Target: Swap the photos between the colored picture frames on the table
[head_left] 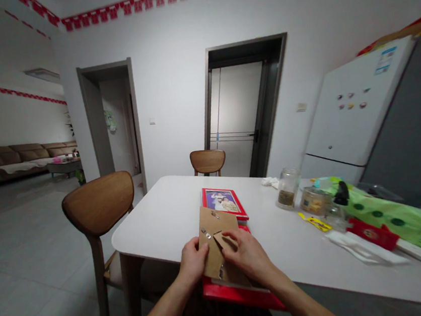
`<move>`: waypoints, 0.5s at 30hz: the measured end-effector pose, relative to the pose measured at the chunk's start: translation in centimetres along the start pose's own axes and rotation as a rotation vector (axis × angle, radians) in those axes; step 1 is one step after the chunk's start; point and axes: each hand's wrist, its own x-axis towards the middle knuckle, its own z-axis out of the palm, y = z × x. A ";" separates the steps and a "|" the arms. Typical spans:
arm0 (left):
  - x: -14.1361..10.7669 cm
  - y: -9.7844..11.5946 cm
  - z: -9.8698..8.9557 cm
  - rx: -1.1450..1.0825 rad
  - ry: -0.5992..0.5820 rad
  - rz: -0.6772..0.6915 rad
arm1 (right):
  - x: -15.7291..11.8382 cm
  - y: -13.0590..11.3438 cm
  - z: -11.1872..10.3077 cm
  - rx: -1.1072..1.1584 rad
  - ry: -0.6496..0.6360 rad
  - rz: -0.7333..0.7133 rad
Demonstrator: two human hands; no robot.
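Observation:
A brown picture frame backing board [212,254] with small metal hangers lies in front of me at the table's near edge. My left hand [194,261] grips its left edge, thumb on top. With fingers curled, my right hand [246,255] holds the stand flap [222,239] in the middle of the board. Below the board a red picture frame [237,293] shows at the front and right; whether the board sits inside it I cannot tell. Just beyond lies another red picture frame [242,206] with a photo facing up, partly covered by the board.
On the white table [157,220], a glass jar [288,189], a lidded container [314,201], a yellow packet [316,222], a red pouch [373,233] and a green bag [404,222] stand to the right. Wooden chairs [103,200] are at the left and far sides.

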 end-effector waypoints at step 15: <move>2.5 -4.4 -11.2 0.056 0.127 -0.190 | -1.7 8.1 -0.8 -0.328 -0.145 0.285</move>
